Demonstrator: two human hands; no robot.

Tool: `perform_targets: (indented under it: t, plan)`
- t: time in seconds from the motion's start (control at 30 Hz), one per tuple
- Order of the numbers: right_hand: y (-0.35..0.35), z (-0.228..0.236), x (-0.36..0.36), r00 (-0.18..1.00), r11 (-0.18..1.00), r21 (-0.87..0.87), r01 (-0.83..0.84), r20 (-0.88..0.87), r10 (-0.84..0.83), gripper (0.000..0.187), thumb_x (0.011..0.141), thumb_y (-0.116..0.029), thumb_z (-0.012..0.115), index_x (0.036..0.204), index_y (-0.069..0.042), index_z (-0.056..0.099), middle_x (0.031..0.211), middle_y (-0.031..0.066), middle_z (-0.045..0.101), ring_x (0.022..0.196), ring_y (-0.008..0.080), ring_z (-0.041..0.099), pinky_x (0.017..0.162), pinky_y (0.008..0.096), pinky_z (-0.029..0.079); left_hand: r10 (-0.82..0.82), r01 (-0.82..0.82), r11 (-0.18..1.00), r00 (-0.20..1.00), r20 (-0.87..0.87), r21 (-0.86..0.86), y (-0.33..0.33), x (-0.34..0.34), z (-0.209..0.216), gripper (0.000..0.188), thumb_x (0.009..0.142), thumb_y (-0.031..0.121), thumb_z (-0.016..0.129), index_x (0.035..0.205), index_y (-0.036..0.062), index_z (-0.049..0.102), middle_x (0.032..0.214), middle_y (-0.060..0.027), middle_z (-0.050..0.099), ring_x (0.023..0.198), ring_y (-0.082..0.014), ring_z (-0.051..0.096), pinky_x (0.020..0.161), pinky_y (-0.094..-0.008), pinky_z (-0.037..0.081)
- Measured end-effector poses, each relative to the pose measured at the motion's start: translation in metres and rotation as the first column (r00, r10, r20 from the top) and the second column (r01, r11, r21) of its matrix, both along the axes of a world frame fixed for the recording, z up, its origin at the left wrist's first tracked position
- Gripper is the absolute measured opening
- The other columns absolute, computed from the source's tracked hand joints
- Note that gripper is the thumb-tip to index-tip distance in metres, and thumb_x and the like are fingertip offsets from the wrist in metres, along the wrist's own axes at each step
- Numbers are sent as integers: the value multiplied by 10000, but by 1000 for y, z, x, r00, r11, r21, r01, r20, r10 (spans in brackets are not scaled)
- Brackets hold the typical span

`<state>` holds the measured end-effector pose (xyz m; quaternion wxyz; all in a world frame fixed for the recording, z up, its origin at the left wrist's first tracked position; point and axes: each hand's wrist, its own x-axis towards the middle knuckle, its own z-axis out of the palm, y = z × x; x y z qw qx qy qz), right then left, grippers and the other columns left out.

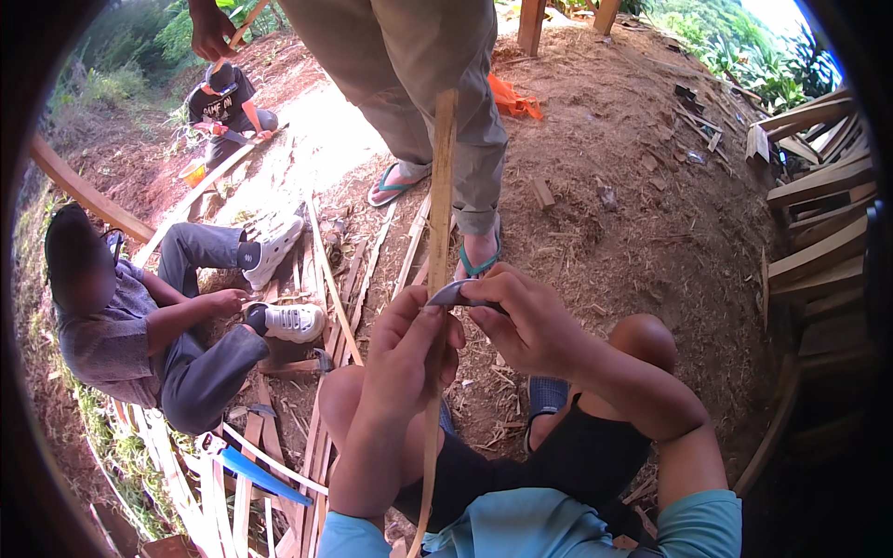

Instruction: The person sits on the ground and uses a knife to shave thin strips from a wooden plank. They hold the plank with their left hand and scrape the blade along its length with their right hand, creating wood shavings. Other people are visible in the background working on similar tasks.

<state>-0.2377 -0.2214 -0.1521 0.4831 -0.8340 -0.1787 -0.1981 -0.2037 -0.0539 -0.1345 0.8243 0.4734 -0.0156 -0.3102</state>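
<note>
A long, thin wooden strip [443, 177] runs upright in front of me, from the standing person's legs down past my left forearm to the lower edge. My left hand [406, 349] is closed around the strip, its thumb uppermost near the strip's edge. A grey, curved, flat piece [453, 295] lies across the strip just above that thumb. My right hand [530, 321] pinches the right end of this grey piece between thumb and fingers. Whether it is metal or a stiff sheet, I cannot tell.
A person stands right ahead in flip-flops [481, 265]. To the left another person [121, 325] sits beside a hammer [296, 365], a blue handsaw [256, 472] and loose wooden strips [326, 270]. Farther off, someone [226, 107] crouches over a long board. Stacked lumber [823, 242] stands at right.
</note>
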Motion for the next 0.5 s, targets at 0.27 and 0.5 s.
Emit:
perform_targets:
  t: [0.27,0.5]
  plan:
    - [-14,10,-3,999,999,-19,-35,-39,34,153,842,-76,580,984,-36,539,798,115,540,699,310,589,566,374,449,-4,4,1000,1000,-12,29,-7,-10,9,122,949,150,419,991,46,468,600,-18,486,370,-53,382,326,-173,299]
    - [-10,12,-11,999,999,-21,46,-16,-46,156,847,-84,574,994,-41,546,800,119,543,678,309,589,551,374,450,-2,-4,998,996,84,66,-10,-15,3,130,948,167,422,977,60,489,585,-7,451,354,-57,356,302,-184,265]
